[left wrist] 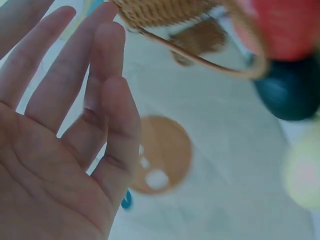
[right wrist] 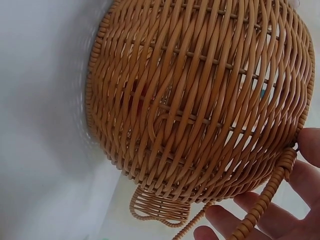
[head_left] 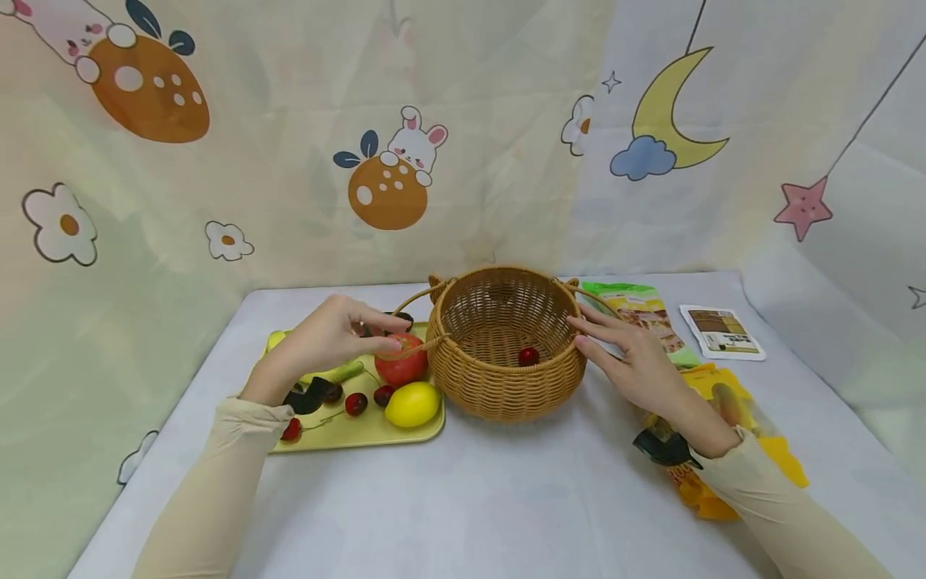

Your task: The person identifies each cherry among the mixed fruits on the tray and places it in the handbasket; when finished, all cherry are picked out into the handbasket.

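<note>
A round wicker basket (head_left: 506,394) with two looped handles and small ear-like pieces stands mid-table. One red cherry (head_left: 529,356) lies inside it. My left hand (head_left: 329,342) hovers over a yellow tray (head_left: 347,438), fingertips close to the basket's left handle (head_left: 412,351); its fingers look loosely extended in the left wrist view. Below them on the tray are a red round fruit (head_left: 403,368), a lemon (head_left: 413,404) and several cherries (head_left: 355,404). My right hand (head_left: 637,366) touches the basket's right rim, fingers extended around the right handle (right wrist: 265,197) in the right wrist view.
Behind my right hand lie a green snack bag (head_left: 644,314) and a white packet (head_left: 722,331). A yellow package (head_left: 734,406) is partly under my right forearm. A dark fruit (head_left: 399,320) and a strawberry (head_left: 292,430) are also on the tray. A printed curtain (head_left: 492,185) closes the table's back.
</note>
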{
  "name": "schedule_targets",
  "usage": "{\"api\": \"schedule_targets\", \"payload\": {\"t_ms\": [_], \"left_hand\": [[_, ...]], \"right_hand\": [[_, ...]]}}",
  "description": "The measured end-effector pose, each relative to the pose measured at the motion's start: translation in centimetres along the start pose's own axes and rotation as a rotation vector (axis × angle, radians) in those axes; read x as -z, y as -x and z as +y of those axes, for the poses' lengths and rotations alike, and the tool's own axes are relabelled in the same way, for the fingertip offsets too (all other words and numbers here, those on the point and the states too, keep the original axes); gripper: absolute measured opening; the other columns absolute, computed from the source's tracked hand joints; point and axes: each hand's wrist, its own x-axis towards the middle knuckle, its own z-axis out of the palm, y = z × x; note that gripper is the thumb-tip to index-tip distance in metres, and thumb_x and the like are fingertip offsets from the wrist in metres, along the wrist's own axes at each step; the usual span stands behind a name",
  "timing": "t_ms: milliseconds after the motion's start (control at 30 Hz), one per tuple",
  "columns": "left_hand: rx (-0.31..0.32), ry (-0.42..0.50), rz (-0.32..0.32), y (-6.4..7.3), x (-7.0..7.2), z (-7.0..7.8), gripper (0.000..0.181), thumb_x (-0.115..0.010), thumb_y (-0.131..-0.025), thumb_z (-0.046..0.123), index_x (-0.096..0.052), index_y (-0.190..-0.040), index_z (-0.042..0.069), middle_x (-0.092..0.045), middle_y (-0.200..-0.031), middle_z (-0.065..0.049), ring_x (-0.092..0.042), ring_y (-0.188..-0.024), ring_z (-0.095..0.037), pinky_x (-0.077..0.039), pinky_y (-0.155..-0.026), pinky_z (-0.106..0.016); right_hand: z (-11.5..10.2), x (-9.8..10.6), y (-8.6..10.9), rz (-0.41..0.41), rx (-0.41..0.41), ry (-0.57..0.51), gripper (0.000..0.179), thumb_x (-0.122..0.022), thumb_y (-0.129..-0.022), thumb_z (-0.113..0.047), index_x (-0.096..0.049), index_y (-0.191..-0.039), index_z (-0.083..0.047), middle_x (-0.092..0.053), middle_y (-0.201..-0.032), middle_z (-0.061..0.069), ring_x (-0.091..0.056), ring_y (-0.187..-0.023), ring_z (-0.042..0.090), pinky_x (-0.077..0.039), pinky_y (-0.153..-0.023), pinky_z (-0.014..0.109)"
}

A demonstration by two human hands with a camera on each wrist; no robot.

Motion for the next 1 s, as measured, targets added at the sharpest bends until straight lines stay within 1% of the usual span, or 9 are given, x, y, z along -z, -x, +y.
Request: {"api": "schedule_targets", "payload": {"t_ms": [233, 433, 567, 700, 767, 800, 867, 933, 1000], "left_hand": [[0.113, -0.105, 0.074, 6.1, 0.0, -2.8, 0.032, -0.082, -0.087, 0.031, -0.08, -0.118, 0.022, -0.079, -0.098, 0.005, -0.051, -0.061, -0.014, -0.044, -0.053, -0.025], [0.172, -0.062, 0.086, 8.7, -0.5, -4.7, 0.032, -0.084, -0.086, 0.027, -0.08, -0.116, 0.017, -0.074, -0.081, 0.004, -0.057, -0.066, -0.01, -0.046, -0.054, -0.024], [0.172, -0.056, 0.062, 9.1, -1.1, -5.4, 0.033, -0.084, -0.085, 0.023, -0.08, -0.116, 0.012, -0.075, -0.082, 0.005, -0.054, -0.066, -0.008, -0.045, -0.054, -0.023], [0.15, -0.095, 0.044, 8.7, -1.7, -5.8, 0.033, -0.084, -0.085, 0.024, -0.08, -0.116, 0.012, -0.077, -0.086, 0.007, -0.049, -0.063, -0.009, -0.042, -0.054, -0.022], [0.138, -0.122, 0.036, 8.4, -2.1, -6.0, 0.033, -0.084, -0.085, 0.024, -0.08, -0.116, 0.013, -0.076, -0.083, 0.008, -0.049, -0.062, -0.009, -0.04, -0.052, -0.022], [0.13, -0.142, 0.035, 8.2, -2.3, -6.1, 0.034, -0.085, -0.084, 0.024, -0.08, -0.116, 0.014, -0.075, -0.081, 0.009, -0.05, -0.063, -0.009, -0.04, -0.052, -0.022], [0.12, -0.183, 0.034, 8.0, -2.7, -6.2, 0.034, -0.085, -0.084, 0.024, -0.08, -0.117, 0.016, -0.072, -0.076, 0.011, -0.052, -0.064, -0.007, -0.04, -0.051, -0.022], [0.112, -0.228, 0.036, 7.8, -3.0, -6.3, 0.035, -0.086, -0.083, 0.025, -0.08, -0.116, 0.017, -0.071, -0.076, 0.012, -0.053, -0.065, -0.004, -0.039, -0.051, -0.022], [0.109, -0.263, 0.038, 7.6, -3.2, -6.4, 0.035, -0.086, -0.082, 0.026, -0.08, -0.116, 0.018, -0.071, -0.077, 0.012, -0.052, -0.065, -0.002, -0.04, -0.053, -0.021]], "right_hand": [[-0.1, -0.1, 0.1, -0.005, -0.01, 0.007, 0.04, -0.061, -0.104, -0.024, -0.062, -0.143, -0.014, -0.048, -0.158, 0.012, -0.041, -0.047, 0.005, -0.03, -0.045, 0.024], [-0.2, 0.2, 0.2, -0.012, -0.014, 0.003, 0.04, -0.06, -0.105, -0.025, -0.062, -0.143, -0.012, -0.047, -0.159, 0.011, -0.037, -0.042, 0.006, -0.029, -0.044, 0.024], [-0.2, 0.1, 0.3, -0.024, -0.025, 0.001, 0.04, -0.06, -0.105, -0.026, -0.061, -0.143, -0.013, -0.046, -0.16, 0.011, -0.043, -0.046, 0.006, -0.03, -0.046, 0.025], [-0.1, 0.1, 0.3, -0.02, -0.024, 0.005, 0.04, -0.06, -0.105, -0.026, -0.062, -0.143, -0.013, -0.047, -0.159, 0.012, -0.041, -0.045, 0.007, -0.03, -0.046, 0.025], [-0.1, 0.1, 0.3, -0.016, -0.017, 0.005, 0.04, -0.06, -0.105, -0.025, -0.062, -0.143, -0.013, -0.047, -0.159, 0.012, -0.046, -0.049, 0.01, -0.03, -0.046, 0.025], [-0.1, 0.1, 0.2, -0.014, -0.011, 0.003, 0.04, -0.06, -0.105, -0.025, -0.062, -0.142, -0.013, -0.047, -0.159, 0.013, -0.053, -0.054, 0.013, -0.03, -0.047, 0.025], [-0.1, 0.1, 0.1, -0.013, -0.004, -0.004, 0.039, -0.06, -0.105, -0.024, -0.063, -0.142, -0.012, -0.047, -0.158, 0.013, -0.068, -0.077, 0.024, -0.031, -0.048, 0.025], [-0.1, 0.1, 0.1, -0.013, -0.002, -0.012, 0.039, -0.06, -0.105, -0.024, -0.062, -0.142, -0.011, -0.047, -0.159, 0.013, -0.067, -0.11, 0.036, -0.032, -0.051, 0.026], [-0.1, 0.1, 0.0, -0.014, -0.002, -0.015, 0.039, -0.06, -0.105, -0.024, -0.062, -0.142, -0.011, -0.046, -0.159, 0.014, -0.066, -0.113, 0.039, -0.033, -0.051, 0.026]]}}
